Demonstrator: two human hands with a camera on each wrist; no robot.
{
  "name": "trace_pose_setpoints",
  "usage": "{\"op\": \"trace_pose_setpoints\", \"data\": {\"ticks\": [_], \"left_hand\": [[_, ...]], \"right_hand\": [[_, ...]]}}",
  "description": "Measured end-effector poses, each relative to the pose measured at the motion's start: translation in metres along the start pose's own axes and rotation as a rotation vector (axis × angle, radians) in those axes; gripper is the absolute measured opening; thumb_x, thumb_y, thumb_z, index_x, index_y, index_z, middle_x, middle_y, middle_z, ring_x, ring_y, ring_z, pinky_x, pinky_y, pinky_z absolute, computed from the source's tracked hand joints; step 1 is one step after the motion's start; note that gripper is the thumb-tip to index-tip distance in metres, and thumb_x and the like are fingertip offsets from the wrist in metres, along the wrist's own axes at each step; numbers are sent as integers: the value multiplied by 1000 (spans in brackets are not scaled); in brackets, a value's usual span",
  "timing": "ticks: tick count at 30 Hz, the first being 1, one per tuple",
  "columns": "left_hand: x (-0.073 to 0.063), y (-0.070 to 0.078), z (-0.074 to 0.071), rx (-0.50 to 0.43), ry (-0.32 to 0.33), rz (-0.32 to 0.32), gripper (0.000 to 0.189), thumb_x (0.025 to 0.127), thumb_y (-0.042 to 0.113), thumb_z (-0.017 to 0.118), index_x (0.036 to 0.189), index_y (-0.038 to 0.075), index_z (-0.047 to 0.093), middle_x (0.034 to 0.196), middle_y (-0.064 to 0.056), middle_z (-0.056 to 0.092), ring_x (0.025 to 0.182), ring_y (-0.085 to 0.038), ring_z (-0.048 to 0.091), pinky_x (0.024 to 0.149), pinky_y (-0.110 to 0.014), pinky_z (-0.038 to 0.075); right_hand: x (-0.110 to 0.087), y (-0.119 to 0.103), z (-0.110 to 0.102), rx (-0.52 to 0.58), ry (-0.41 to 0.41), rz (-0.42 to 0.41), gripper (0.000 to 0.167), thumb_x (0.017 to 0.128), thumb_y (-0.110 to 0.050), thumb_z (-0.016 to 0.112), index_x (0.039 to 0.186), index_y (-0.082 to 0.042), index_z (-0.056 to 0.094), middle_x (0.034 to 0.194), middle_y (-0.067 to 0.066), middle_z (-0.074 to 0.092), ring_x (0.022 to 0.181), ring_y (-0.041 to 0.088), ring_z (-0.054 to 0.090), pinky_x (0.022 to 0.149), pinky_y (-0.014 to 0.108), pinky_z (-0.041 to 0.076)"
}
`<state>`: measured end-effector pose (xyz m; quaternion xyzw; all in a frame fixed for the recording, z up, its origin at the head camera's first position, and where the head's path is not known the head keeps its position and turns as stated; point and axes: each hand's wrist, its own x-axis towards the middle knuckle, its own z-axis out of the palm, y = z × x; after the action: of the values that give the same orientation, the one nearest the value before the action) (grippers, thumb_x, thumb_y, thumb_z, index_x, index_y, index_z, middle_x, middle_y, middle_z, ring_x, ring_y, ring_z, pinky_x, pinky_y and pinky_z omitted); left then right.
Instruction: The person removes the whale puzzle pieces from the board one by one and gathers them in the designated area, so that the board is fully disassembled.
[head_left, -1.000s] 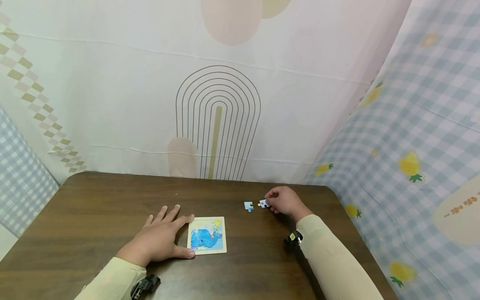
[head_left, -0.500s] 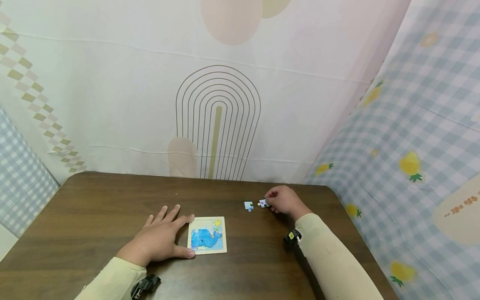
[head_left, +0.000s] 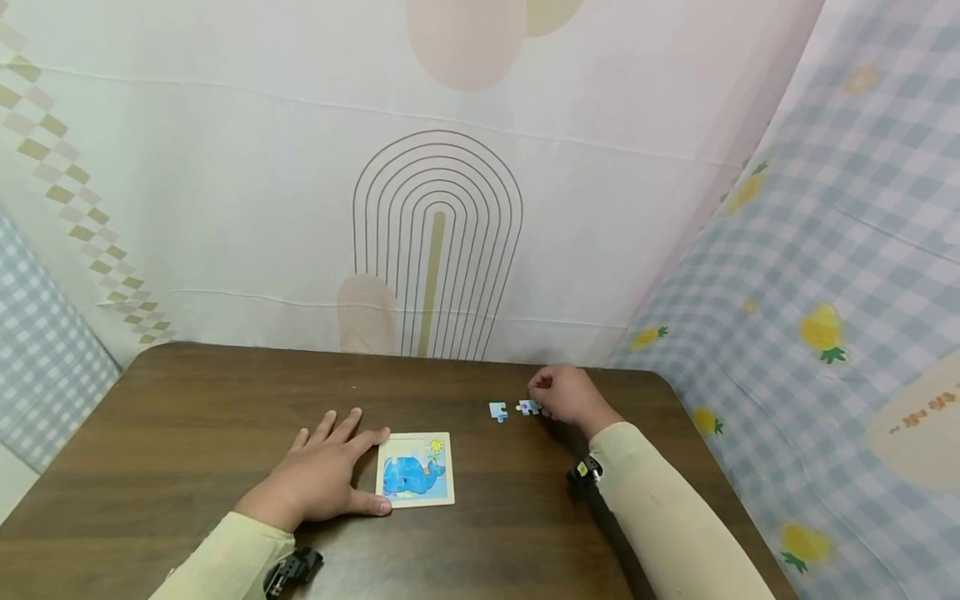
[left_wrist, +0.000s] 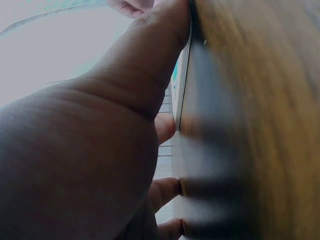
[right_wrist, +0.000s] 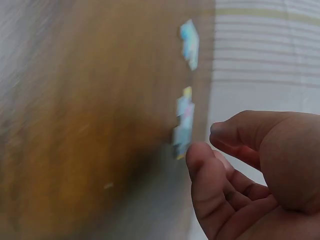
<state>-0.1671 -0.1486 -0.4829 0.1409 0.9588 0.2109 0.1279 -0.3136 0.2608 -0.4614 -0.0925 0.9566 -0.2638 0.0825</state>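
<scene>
The jigsaw piece with the pinkish-purple mark (head_left: 528,407) lies on the desk (head_left: 487,554) near its far edge, towards the far right corner. It looks light, stiff and thin, probably printed wood or card, so it should slide easily on the smooth top, yet be awkward to lift flat; a pinch on opposite side edges, clear of the knobs, seems the best hold. The right hand (head_left: 572,397) is just beside it, fingers bent and a gap showing between thumb and forefinger, with nothing pinched there; whether a fingertip touches the piece I cannot tell. A second jigsaw piece (head_left: 498,412), much alike and likely to handle the same way, lies to its left, apart from it. Nearer the desk's front edge sits the whale puzzle board (head_left: 450,472), flat and apparently rigid; its pale raised rim looks the sound place to steady it. The left hand (head_left: 315,479) is spread, thumb and forefinger touching the board's two left corners. Behind the desk's far edge hangs a white cloth (head_left: 622,225).
</scene>
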Motion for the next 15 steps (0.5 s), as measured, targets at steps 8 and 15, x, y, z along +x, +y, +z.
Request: {"op": "trace_pose_setpoints", "data": {"ticks": [8,15], "left_hand": [[0,1,-1,2,3,10,113,78,84,84,173,34,47,186,-25,23,169,-64,14,126,-90,17],[0,0,-1,6,3,4,114,78,84,85,173,34,47,186,-25,24,169,-64,15,126,-90,17]], "right_hand": [[-11,-52,-4,-126,51,-205,10,104,-18,75,107,-14,83,91,-3,78,77,9,67,77,34,59],[-26,-100,23,-143,-52,-338,9,104,-18,80,112,-15,84,93,-7,76,84,8,65,79,31,59]]}}
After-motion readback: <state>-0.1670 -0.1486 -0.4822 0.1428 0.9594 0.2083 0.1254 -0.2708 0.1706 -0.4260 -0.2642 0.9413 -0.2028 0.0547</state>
